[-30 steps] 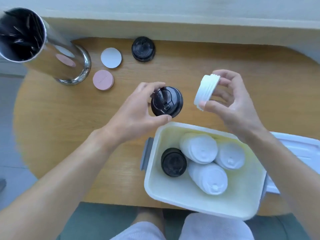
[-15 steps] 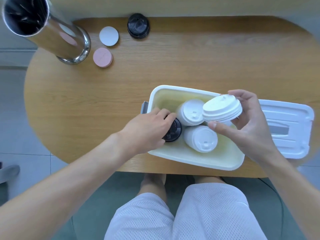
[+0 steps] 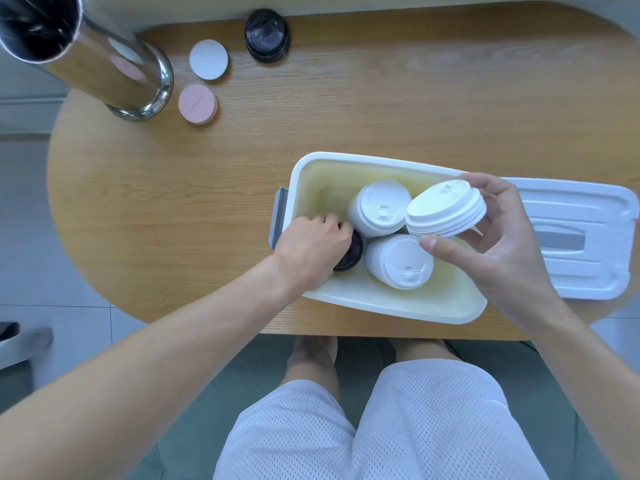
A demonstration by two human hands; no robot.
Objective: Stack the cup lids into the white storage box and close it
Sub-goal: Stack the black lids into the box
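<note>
The white storage box (image 3: 391,308) stands open on the wooden table, holding two white lid stacks (image 3: 379,213) lying side by side and black lids (image 3: 351,252) at its left end. My left hand (image 3: 313,245) is inside the box, fingers curled over the black lids. My right hand (image 3: 491,244) holds a short stack of white lids (image 3: 445,213) above the box's right half. The box's white cover (image 3: 581,237) lies flat to the right. Another stack of black lids (image 3: 266,34) sits at the far edge.
A tall shiny metal cylinder (image 3: 90,57) stands at the far left. Beside it lie a white round disc (image 3: 208,59) and a pink one (image 3: 197,103). My knees in white shorts (image 3: 381,431) are under the near table edge.
My left hand carried the black lids down into the box onto the black ones there. My right hand turned its white stack flat and brought it over the box.
</note>
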